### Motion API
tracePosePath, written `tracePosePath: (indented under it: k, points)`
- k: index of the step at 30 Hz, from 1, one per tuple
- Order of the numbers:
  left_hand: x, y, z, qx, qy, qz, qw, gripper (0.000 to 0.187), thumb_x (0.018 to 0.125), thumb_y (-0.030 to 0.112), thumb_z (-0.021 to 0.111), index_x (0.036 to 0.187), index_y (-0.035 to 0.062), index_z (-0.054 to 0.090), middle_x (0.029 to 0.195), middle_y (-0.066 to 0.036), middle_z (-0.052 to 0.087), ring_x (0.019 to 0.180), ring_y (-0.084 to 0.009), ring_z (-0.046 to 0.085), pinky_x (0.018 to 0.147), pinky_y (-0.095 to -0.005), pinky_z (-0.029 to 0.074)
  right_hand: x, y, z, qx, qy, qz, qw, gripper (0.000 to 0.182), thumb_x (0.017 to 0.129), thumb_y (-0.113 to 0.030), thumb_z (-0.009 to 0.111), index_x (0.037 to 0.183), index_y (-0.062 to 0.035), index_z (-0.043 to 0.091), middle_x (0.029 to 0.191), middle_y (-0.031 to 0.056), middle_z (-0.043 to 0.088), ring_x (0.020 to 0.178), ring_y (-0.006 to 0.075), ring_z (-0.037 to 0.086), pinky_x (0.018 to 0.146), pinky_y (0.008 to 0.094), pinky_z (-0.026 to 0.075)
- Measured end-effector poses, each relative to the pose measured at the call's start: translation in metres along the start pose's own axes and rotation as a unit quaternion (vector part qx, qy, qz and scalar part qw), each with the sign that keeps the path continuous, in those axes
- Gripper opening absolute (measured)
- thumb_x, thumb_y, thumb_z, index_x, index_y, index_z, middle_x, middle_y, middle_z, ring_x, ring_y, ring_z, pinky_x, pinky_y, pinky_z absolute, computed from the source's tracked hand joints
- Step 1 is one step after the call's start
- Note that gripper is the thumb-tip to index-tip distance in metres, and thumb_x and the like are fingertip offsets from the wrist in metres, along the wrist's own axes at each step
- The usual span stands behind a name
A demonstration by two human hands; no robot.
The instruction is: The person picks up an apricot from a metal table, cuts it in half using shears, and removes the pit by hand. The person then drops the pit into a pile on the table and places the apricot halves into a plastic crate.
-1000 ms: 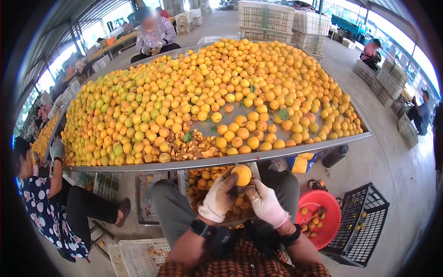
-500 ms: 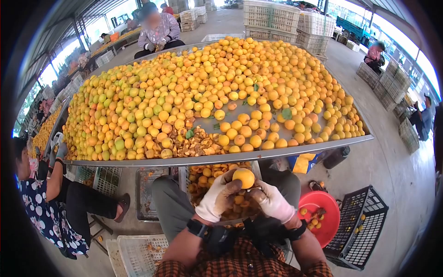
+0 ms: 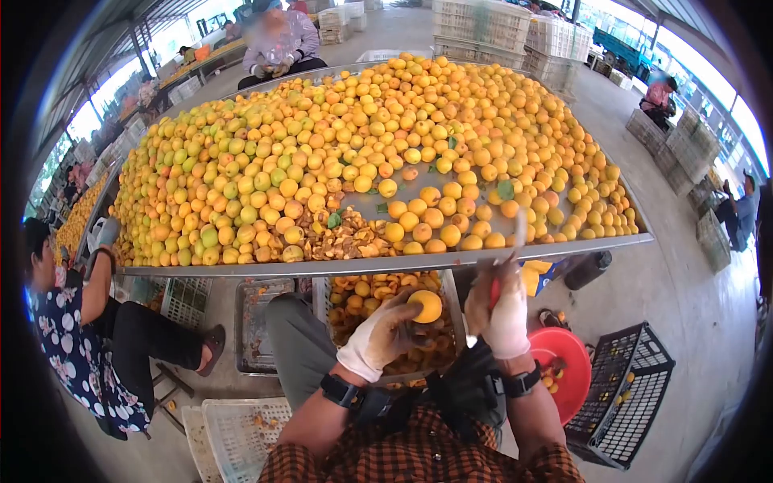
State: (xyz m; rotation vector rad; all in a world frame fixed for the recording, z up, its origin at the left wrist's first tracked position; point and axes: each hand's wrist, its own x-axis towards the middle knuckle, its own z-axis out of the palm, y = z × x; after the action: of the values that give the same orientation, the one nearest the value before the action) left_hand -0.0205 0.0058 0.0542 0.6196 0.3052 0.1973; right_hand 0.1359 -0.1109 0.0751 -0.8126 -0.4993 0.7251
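A whole yellow-orange apricot [image 3: 426, 307] is in my left hand [image 3: 374, 342], whose stained white glove has its fingers wrapped round the fruit. My right hand [image 3: 507, 322], also gloved, is raised to the right, apart from the apricot. It grips what looks like a small knife [image 3: 495, 291] with a red handle; a pale, motion-blurred blade seems to point up past the table edge. Below my hands, between my knees, a crate [image 3: 452, 294] holds cut apricot pieces [image 3: 362, 290]. In front, a large heap of apricots [image 3: 266, 177] covers the metal table [image 3: 386, 264].
Cut scraps [image 3: 346, 235] lie near the table's front edge. To my right are a red basin [image 3: 573, 362] and a black crate [image 3: 624, 402]. A white crate [image 3: 241, 435] stands at lower left. A co-worker [image 3: 88, 346] sits on the left, another person [image 3: 282, 44] across the table.
My right hand has moved up and right, away from the apricot, bringing the red handle into view. My left hand still holds the apricot at nearly the same spot. The view has shifted slightly.
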Motion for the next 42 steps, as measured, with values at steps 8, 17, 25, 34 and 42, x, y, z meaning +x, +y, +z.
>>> tracePosePath:
  k: [8, 17, 25, 34, 42]
  points:
    - [0.02, -0.035, 0.016, -0.348, -0.011, -0.055, 0.936, 0.038, 0.097, 0.036, 0.047, 0.116, 0.0037, 0.048, 0.107, -0.012, 0.057, 0.096, -0.023, 0.058, 0.073, -0.0316, 0.052, 0.022, -0.001, 0.063, -0.024, 0.126, -0.145, 0.981, 0.028, 0.095, -0.025, 0.048, 0.107, 0.0002, 0.048, 0.054, 0.0027, 0.044, 0.035, 0.0114, 0.039, 0.034, 0.0257, 0.033]
    - [0.03, -0.043, 0.012, -0.358, 0.11, -0.007, 0.927, 0.05, 0.099, 0.043, 0.032, 0.132, 0.0068, 0.043, 0.133, -0.013, 0.049, 0.124, -0.0293, 0.046, 0.107, -0.0466, 0.034, 0.018, 0.039, 0.058, -0.039, 0.116, -0.113, 0.986, 0.035, 0.095, -0.034, 0.05, 0.107, -0.0011, 0.051, 0.056, 0.003, 0.045, 0.035, 0.0108, 0.036, 0.032, 0.0258, 0.029]
    - [0.008, -0.028, 0.019, -0.196, 0.094, 0.014, 0.976, 0.035, 0.097, 0.024, 0.047, 0.125, 0.0039, 0.046, 0.12, -0.011, 0.056, 0.111, -0.0246, 0.056, 0.097, -0.0367, 0.045, 0.029, 0.035, 0.043, 0.159, 0.118, -0.015, 0.98, 0.036, 0.098, -0.041, 0.041, 0.102, -0.0066, 0.051, 0.048, 0.0026, 0.038, 0.033, 0.0143, 0.031, 0.032, 0.0298, 0.026]
    - [0.012, -0.013, -0.017, 0.216, 0.084, 0.123, 0.965, 0.031, 0.089, 0.009, 0.051, 0.118, -0.0006, 0.052, 0.113, -0.008, 0.057, 0.105, -0.0199, 0.058, 0.083, -0.0334, 0.053, 0.026, 0.031, 0.048, 0.116, 0.027, 0.116, 0.986, 0.028, 0.097, -0.027, 0.048, 0.109, -0.0016, 0.05, 0.05, -0.0031, 0.031, 0.033, 0.0079, 0.026, 0.033, 0.0248, 0.022]
    - [0.026, -0.016, -0.032, -0.092, 0.312, 0.031, 0.945, 0.036, 0.097, 0.034, 0.046, 0.121, 0.0079, 0.051, 0.11, -0.007, 0.059, 0.102, -0.021, 0.059, 0.082, -0.0331, 0.052, 0.015, 0.063, 0.068, -0.005, 0.102, 0.048, 0.994, 0.017, 0.094, -0.018, 0.053, 0.091, -0.0023, 0.058, 0.049, -0.0022, 0.04, 0.035, 0.0082, 0.034, 0.034, 0.0247, 0.026]
